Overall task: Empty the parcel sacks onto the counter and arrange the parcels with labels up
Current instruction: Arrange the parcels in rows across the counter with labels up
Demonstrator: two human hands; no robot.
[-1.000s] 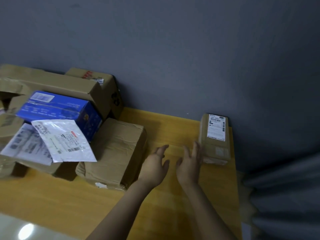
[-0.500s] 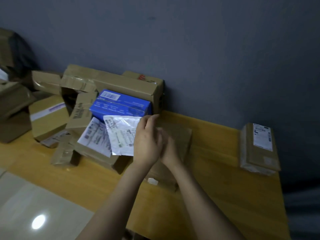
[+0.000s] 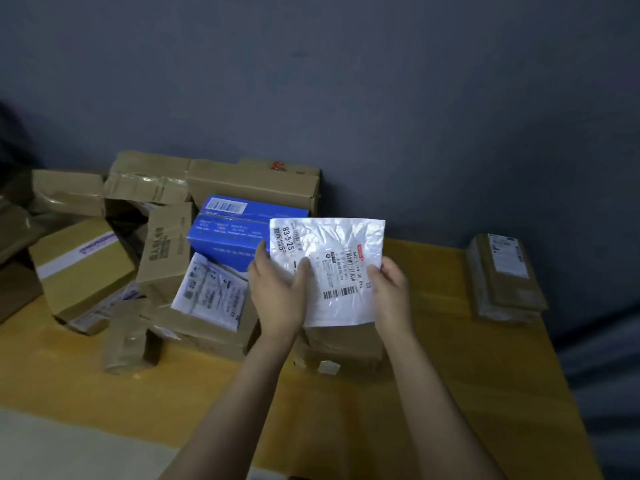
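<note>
Both the left hand [image 3: 277, 294] and right hand [image 3: 391, 292] pinch a label-up white mailer [image 3: 332, 244] over a cardboard box [image 3: 343, 342].

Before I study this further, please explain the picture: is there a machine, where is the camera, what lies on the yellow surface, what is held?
There is no machine, only a person's bare hands. The one camera sits on the person's head, looking forward and down. The left hand and right hand hold a white mailer with its label facing the camera. On the yellow counter lie brown cardboard boxes, a blue box, a second mailer and, apart at the right, a brown parcel with its label up.
</note>
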